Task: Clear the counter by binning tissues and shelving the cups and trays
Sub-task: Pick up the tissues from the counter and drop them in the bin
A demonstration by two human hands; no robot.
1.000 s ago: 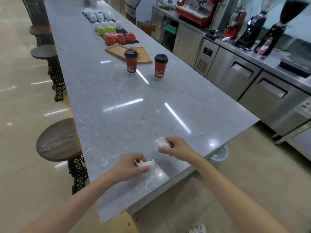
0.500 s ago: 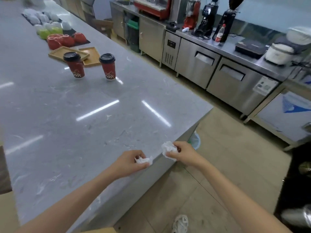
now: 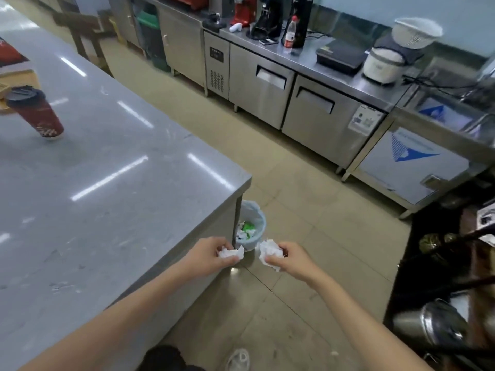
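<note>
My left hand (image 3: 209,257) grips a crumpled white tissue (image 3: 232,254) at the near corner of the grey counter (image 3: 107,188). My right hand (image 3: 290,259) holds a second crumpled tissue (image 3: 269,253) out over the floor, just right of that corner. A small bin (image 3: 254,226) with a pale liner and some waste inside stands on the floor behind the counter corner, just beyond both hands. A red paper cup (image 3: 34,113) with a black lid stands at the counter's far left, beside the edge of a wooden tray (image 3: 5,89).
Steel under-counter fridges (image 3: 289,95) line the far side of the tiled aisle, with coffee grinders (image 3: 270,17), a bottle (image 3: 290,34) and a rice cooker (image 3: 385,62) on top. A dark table with metal pots (image 3: 439,325) stands at the right.
Both hands have lifted the tissues off the counter and carried them right, past its corner. My view has swung right, and the bin has come into sight.
</note>
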